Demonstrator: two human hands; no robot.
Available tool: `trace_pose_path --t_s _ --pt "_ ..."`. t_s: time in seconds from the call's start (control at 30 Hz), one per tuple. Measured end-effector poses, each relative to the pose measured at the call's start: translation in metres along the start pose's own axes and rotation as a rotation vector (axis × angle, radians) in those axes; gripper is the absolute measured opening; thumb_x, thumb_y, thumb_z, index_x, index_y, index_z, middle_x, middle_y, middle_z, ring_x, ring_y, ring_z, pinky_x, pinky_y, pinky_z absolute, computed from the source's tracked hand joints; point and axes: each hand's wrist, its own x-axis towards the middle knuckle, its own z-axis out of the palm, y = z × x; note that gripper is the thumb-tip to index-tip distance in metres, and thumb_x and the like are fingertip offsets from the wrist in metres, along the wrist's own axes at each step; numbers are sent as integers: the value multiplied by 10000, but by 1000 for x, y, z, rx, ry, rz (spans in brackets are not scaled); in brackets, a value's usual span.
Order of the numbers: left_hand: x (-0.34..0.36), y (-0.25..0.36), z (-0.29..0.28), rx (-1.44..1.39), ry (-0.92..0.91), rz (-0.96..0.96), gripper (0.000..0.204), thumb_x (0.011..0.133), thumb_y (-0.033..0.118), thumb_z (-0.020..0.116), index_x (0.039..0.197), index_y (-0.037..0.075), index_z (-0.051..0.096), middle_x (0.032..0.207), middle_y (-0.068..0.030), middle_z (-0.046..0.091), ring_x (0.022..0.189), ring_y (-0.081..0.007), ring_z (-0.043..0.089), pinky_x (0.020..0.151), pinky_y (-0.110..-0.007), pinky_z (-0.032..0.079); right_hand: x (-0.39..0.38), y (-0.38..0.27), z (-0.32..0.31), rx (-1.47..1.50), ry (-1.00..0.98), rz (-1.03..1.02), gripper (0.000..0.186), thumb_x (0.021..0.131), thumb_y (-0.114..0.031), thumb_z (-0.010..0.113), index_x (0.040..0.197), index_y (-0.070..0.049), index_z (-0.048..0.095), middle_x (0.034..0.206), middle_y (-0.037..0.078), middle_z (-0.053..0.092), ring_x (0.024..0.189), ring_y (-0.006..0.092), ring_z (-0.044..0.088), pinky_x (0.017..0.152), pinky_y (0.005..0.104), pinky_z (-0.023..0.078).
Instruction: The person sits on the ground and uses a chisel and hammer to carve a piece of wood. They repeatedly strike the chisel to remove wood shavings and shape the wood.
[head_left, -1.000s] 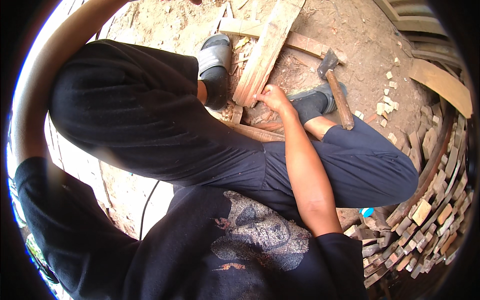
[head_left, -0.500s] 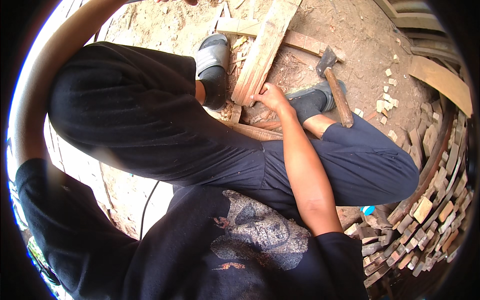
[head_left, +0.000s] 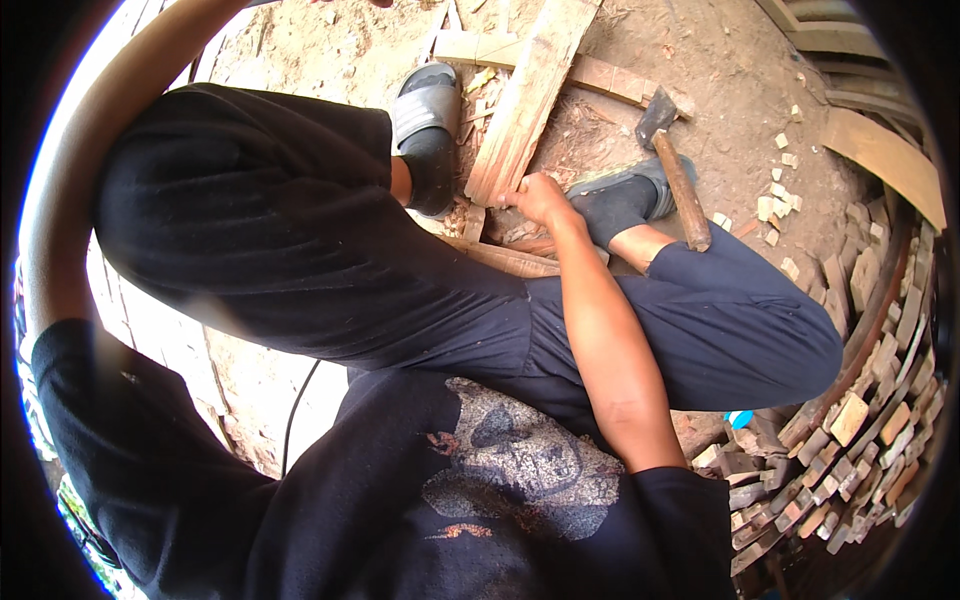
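A long, rough wooden plank (head_left: pixel 530 105) slants away from me between my feet. My right hand (head_left: pixel 543 200) is closed on the right corner of its near end, fingers and thumb pinching the edge. My left arm reaches forward along the left rim. Only a sliver of my left hand (head_left: pixel 372 2) shows at the top edge, so its fingers and anything in it are cut off. Under the plank, a narrower wooden strip (head_left: pixel 620 82) lies crosswise. A hammer-like tool with a dark head and wooden handle (head_left: pixel 680 190) rests beside my right foot, its handle end against my trouser leg.
Small pale wood blocks (head_left: pixel 775 205) are scattered on the dirt at the right. Beyond them lies a large heap of wood offcuts (head_left: pixel 850 420) and a curved board (head_left: pixel 885 160). More wood pieces (head_left: pixel 510 260) lie near my shins. A black cable (head_left: pixel 298 410) runs at the left.
My right hand and the plank's near end have shifted very slightly. The view has moved a little; otherwise things lie as before.
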Motion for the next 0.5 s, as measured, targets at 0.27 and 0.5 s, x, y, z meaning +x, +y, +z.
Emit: trace_pose_path --t_s 0.27,0.5 --pt "-9 3 -6 -7 -39 30 542 888 464 561 1087 -39 600 849 -107 615 770 -228 528 699 -346 437 7 4 -25 85 -4 170 383 796 -256 617 1072 8 640 1066 219 640 1013 332 615 847 386 482" --pt "4 0 -1 55 -7 7 549 887 470 560 1091 -38 606 872 -118 625 778 -231 539 706 -359 443 15 1 -5 145 172 19 539 800 -418 640 1117 16 600 1077 231 632 1029 369 597 873 419 464"
